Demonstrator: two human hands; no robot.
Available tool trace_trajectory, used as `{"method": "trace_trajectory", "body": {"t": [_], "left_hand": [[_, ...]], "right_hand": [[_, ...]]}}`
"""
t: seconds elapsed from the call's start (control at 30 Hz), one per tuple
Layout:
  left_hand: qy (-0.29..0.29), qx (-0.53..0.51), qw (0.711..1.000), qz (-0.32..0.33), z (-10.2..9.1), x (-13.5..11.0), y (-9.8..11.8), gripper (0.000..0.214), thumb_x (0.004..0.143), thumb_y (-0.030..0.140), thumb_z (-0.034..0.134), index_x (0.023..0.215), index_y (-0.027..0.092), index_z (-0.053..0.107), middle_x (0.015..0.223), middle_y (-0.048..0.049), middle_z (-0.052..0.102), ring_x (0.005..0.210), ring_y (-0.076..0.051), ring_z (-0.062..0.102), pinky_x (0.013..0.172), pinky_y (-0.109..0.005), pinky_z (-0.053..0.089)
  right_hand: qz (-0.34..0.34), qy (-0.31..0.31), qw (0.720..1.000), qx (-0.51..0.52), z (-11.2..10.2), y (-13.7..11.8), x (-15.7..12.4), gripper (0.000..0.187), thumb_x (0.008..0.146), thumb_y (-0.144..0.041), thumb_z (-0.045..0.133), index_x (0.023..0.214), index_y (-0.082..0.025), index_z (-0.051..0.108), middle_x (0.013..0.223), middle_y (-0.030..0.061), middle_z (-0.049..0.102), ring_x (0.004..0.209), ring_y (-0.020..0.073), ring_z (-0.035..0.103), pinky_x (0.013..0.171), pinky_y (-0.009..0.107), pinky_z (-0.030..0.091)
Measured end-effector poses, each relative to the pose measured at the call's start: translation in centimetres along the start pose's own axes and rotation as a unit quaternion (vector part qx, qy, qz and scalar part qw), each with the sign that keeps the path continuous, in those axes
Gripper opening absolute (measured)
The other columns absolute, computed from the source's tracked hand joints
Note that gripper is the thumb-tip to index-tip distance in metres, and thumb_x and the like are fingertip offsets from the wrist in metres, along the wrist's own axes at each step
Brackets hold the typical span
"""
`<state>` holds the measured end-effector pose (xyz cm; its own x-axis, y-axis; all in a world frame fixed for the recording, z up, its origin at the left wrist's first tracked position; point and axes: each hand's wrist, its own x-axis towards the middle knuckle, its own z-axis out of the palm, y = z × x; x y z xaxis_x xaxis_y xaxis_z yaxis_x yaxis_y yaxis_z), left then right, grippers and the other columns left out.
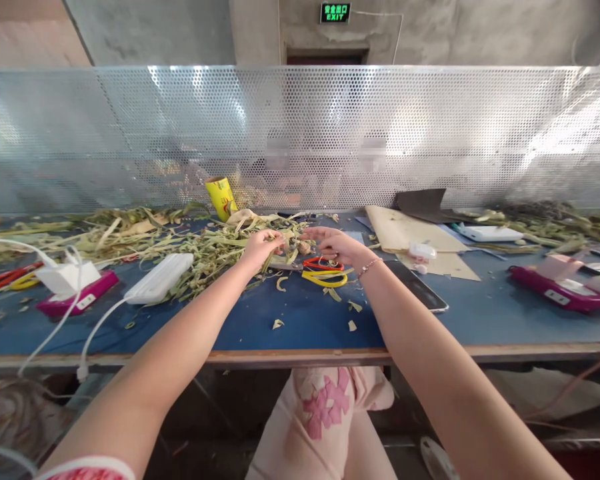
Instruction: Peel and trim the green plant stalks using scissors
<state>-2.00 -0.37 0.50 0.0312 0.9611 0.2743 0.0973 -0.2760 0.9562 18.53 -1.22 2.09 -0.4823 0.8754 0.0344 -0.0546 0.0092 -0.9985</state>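
Note:
My left hand (264, 248) is closed around some dried plant leaves at the edge of a heap of dry, pale-green leaves and stalks (215, 248). To its right is my right hand (337, 244), with fingers loosely stretched toward a small brownish plant piece (304, 247) between the hands. Nothing is plainly held in it. Just below lie scissors with yellow handles (324, 277) and a red-handled pair (325, 263). Small leaf scraps (278, 325) are scattered on the blue table (310, 333).
Left stand a white power bank (161, 279) and a magenta power strip (77, 293) with cables. A yellow roll (221, 199) stands behind the heap. Right are a dark phone (417, 287), cardboard (397, 230) and another magenta strip (560, 288). A perforated metal screen (320, 133) rises behind.

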Motion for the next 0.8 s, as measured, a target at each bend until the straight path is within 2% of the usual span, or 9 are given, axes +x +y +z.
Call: {"method": "trace_trajectory", "body": {"t": [0.1,0.2,0.33,0.43,0.53,0.63,0.7,0.73,0.8], "left_hand": [[0.009,-0.038,0.999,-0.011,0.1,0.1,0.0,0.032,0.052,0.037,0.074,0.069,0.014,0.059,0.069,-0.0043,0.063,0.069,-0.018,0.064,0.055,-0.025,0.049],[0.019,-0.050,0.998,-0.017,0.0,0.1,0.0,0.033,0.052,0.037,0.075,0.069,0.014,0.058,0.067,-0.0034,0.062,0.068,-0.017,0.064,0.056,-0.025,0.050],[0.027,-0.057,0.998,-0.028,0.0,0.0,0.2,0.033,0.051,0.035,0.075,0.067,0.014,0.056,0.063,-0.0021,0.062,0.066,-0.016,0.064,0.057,-0.025,0.051],[0.015,-0.060,0.998,-0.028,0.1,-0.1,0.3,0.030,0.053,0.033,0.075,0.067,0.014,0.056,0.061,-0.0017,0.062,0.063,-0.015,0.063,0.056,-0.024,0.050],[0.009,-0.059,0.998,-0.031,0.2,-0.2,0.3,0.028,0.054,0.030,0.075,0.067,0.014,0.057,0.061,-0.0016,0.062,0.064,-0.015,0.064,0.056,-0.024,0.050],[0.024,-0.064,0.997,-0.029,0.1,-0.1,0.5,0.027,0.055,0.029,0.074,0.068,0.014,0.056,0.062,-0.0011,0.062,0.066,-0.015,0.064,0.056,-0.024,0.049],[0.039,-0.067,0.997,-0.018,-0.1,0.1,0.6,0.026,0.056,0.029,0.073,0.068,0.014,0.056,0.061,-0.0007,0.061,0.065,-0.015,0.063,0.056,-0.024,0.049],[0.045,-0.066,0.997,-0.012,-0.1,0.1,0.6,0.025,0.056,0.029,0.073,0.067,0.014,0.056,0.060,-0.0005,0.061,0.065,-0.014,0.063,0.056,-0.023,0.048],[0.054,-0.057,0.997,-0.008,-0.2,0.2,0.7,0.025,0.056,0.029,0.072,0.066,0.014,0.056,0.059,-0.0007,0.060,0.064,-0.014,0.062,0.056,-0.024,0.049]], "right_hand": [[-0.022,0.007,1.000,-0.001,0.4,0.2,0.0,0.053,0.060,0.004,0.045,0.104,-0.021,0.056,0.131,0.0052,0.046,0.038,-0.0033,0.023,0.030,0.014,0.025],[-0.060,0.052,0.996,0.037,0.5,0.4,0.3,0.047,0.064,0.001,0.049,0.104,-0.022,0.054,0.134,0.0044,0.042,0.042,-0.0032,0.035,0.036,0.013,0.037],[-0.130,0.087,0.972,0.176,0.9,0.2,0.5,0.043,0.068,-0.003,0.050,0.105,-0.025,0.049,0.140,-0.0003,0.032,0.072,0.0026,0.056,0.059,0.015,0.052],[-0.148,0.112,0.948,0.259,1.1,-0.1,0.9,0.048,0.066,0.001,0.045,0.106,-0.025,0.045,0.135,-0.0005,0.037,0.088,0.0047,0.057,0.067,0.016,0.053],[-0.123,0.151,0.942,0.273,0.8,0.0,1.4,0.057,0.059,0.006,0.038,0.108,-0.024,0.041,0.124,0.0028,0.045,0.090,0.0054,0.057,0.067,0.016,0.053],[-0.074,0.221,0.959,0.162,-0.1,0.6,1.9,0.060,0.057,0.004,0.039,0.111,-0.023,0.040,0.116,0.0066,0.048,0.082,0.0087,0.059,0.065,0.022,0.054],[-0.073,0.273,0.959,-0.011,-0.7,1.1,2.0,0.058,0.060,0.000,0.041,0.114,-0.022,0.040,0.116,0.0094,0.048,0.080,0.0126,0.059,0.067,0.029,0.053],[-0.084,0.290,0.946,-0.115,-1.0,1.3,2.0,0.058,0.061,-0.002,0.043,0.116,-0.020,0.040,0.117,0.0111,0.049,0.083,0.0154,0.058,0.071,0.032,0.051],[-0.090,0.292,0.903,-0.302,-1.3,1.5,1.7,0.058,0.062,-0.006,0.046,0.119,-0.016,0.039,0.112,0.0140,0.053,0.090,0.0208,0.056,0.076,0.034,0.047]]}}
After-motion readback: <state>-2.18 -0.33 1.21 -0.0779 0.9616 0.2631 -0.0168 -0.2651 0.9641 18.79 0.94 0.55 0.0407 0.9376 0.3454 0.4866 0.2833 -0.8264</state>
